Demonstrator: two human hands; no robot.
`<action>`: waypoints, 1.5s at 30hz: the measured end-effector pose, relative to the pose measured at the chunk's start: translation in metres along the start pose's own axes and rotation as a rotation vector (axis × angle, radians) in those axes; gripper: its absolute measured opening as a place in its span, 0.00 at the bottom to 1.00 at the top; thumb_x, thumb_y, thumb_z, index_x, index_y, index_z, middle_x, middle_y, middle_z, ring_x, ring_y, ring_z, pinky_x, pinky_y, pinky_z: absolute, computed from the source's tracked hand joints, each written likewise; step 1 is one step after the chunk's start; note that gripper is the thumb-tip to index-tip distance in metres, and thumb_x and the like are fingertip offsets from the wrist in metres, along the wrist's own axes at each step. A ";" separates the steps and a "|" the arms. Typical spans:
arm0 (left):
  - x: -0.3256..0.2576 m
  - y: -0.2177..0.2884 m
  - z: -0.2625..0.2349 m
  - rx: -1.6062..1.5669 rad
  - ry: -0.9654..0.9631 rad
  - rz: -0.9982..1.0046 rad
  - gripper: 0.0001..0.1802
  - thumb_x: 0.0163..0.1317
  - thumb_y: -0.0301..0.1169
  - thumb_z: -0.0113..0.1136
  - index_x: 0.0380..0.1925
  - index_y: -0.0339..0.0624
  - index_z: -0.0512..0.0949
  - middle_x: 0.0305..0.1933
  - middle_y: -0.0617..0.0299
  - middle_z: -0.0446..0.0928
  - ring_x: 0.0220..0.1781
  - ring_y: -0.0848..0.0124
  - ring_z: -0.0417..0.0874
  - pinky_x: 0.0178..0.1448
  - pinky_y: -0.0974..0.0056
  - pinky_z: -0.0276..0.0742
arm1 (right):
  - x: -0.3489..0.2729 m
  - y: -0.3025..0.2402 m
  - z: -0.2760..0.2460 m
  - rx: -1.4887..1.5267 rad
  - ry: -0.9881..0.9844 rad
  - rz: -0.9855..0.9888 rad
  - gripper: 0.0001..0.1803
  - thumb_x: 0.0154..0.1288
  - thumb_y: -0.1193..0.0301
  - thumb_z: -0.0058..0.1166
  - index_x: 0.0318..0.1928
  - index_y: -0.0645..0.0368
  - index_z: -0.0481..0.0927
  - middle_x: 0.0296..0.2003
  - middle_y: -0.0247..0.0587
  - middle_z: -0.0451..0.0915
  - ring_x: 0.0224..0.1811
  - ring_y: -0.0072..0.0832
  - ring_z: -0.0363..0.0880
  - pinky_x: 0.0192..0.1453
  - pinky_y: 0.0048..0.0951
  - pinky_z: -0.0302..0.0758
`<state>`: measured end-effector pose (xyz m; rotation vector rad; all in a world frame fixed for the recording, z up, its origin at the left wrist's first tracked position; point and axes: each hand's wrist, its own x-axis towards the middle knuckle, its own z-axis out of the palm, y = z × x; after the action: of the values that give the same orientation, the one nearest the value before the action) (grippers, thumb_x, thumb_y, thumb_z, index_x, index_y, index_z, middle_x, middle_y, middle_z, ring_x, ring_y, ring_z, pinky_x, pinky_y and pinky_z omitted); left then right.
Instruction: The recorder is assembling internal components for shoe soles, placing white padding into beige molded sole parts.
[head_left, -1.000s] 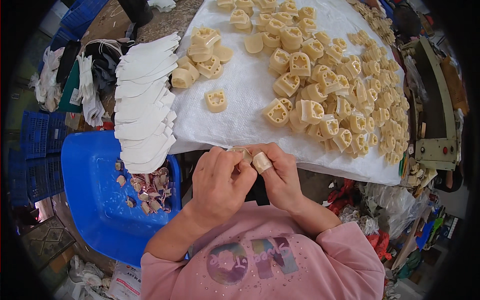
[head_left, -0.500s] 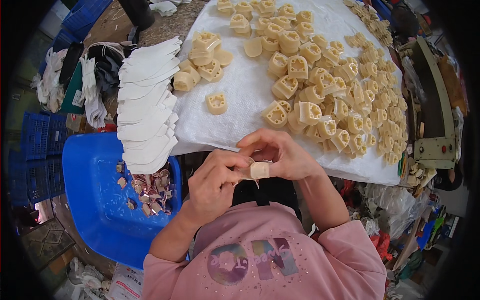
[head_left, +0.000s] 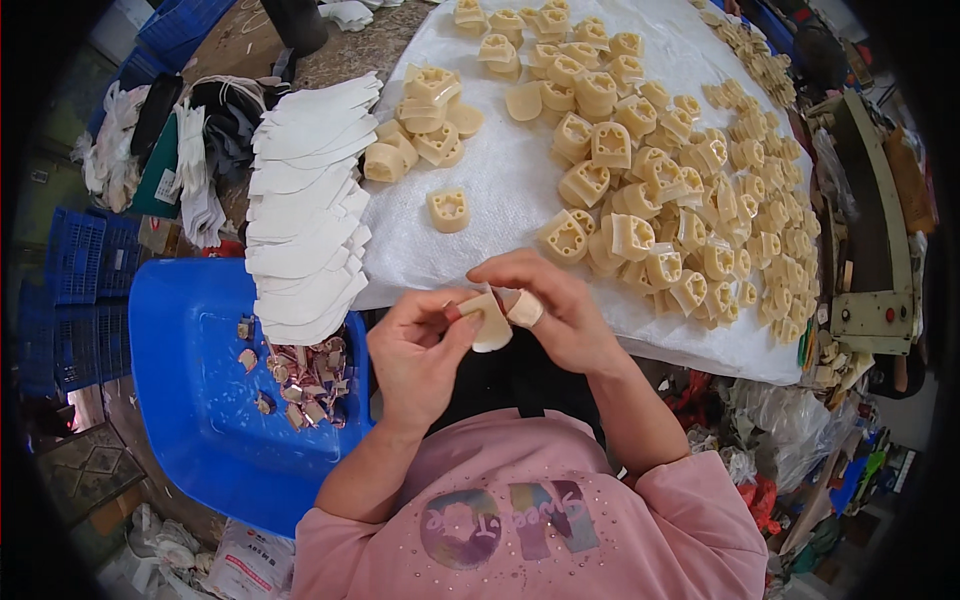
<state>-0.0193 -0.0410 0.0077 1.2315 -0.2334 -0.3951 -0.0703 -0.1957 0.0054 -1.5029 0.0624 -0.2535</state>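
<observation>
My left hand (head_left: 412, 350) pinches a cream moulded piece (head_left: 490, 328) between thumb and fingers, its smooth flat side facing up. Close against it is my right hand (head_left: 560, 312), fingers curled, with a beige wrap-like cover (head_left: 525, 309) at the thumb. A thin, dark reddish edge shows between the hands, too small to name. Both hands are over my lap, just off the table's near edge. On the white cloth a single cream heel-shaped piece (head_left: 448, 210) with a hollowed face lies apart, beside a small cluster of similar pieces (head_left: 436, 118).
A big pile of cream heel-shaped pieces (head_left: 660, 180) covers the table's right side. Overlapping white flat cut-outs (head_left: 308, 200) line its left edge, overhanging a blue tub (head_left: 200, 400) with small brownish scraps (head_left: 312, 385). A grey-green machine (head_left: 870, 240) stands at the right.
The piece has turned so its flat side shows, and my left hand now pinches it from the left. My right hand has drawn slightly apart. The whole view has shifted a little.
</observation>
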 end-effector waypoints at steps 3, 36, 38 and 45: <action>0.000 -0.003 0.005 0.013 -0.062 -0.019 0.07 0.56 0.22 0.63 0.32 0.33 0.75 0.37 0.55 0.80 0.36 0.79 0.77 0.44 0.72 0.75 | 0.000 0.001 -0.001 -0.165 -0.070 -0.153 0.08 0.64 0.77 0.46 0.44 0.61 0.74 0.37 0.38 0.73 0.43 0.29 0.70 0.47 0.30 0.68; 0.007 -0.009 -0.011 0.078 -0.380 0.178 0.29 0.64 0.38 0.50 0.63 0.38 0.63 0.55 0.54 0.69 0.48 0.70 0.69 0.46 0.67 0.66 | -0.002 -0.019 -0.021 -0.374 -0.029 -0.298 0.23 0.45 0.75 0.68 0.44 0.66 0.78 0.38 0.40 0.81 0.40 0.28 0.77 0.46 0.29 0.71; 0.008 -0.012 -0.016 -0.041 -0.629 -0.212 0.35 0.67 0.38 0.42 0.69 0.34 0.45 0.56 0.57 0.66 0.41 0.78 0.69 0.45 0.73 0.66 | -0.004 -0.025 -0.013 -0.384 -0.139 -0.238 0.24 0.43 0.73 0.69 0.46 0.57 0.78 0.39 0.36 0.80 0.36 0.31 0.76 0.41 0.30 0.74; -0.003 -0.006 0.009 -0.129 -0.387 -0.119 0.27 0.65 0.33 0.38 0.63 0.34 0.52 0.43 0.56 0.68 0.41 0.73 0.73 0.45 0.70 0.70 | -0.008 -0.002 0.001 -0.503 0.009 -0.410 0.20 0.54 0.68 0.62 0.48 0.58 0.77 0.43 0.39 0.75 0.33 0.30 0.74 0.38 0.29 0.74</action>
<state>-0.0270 -0.0492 0.0047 1.0379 -0.4592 -0.7418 -0.0777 -0.1936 0.0065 -2.0101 -0.1915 -0.6075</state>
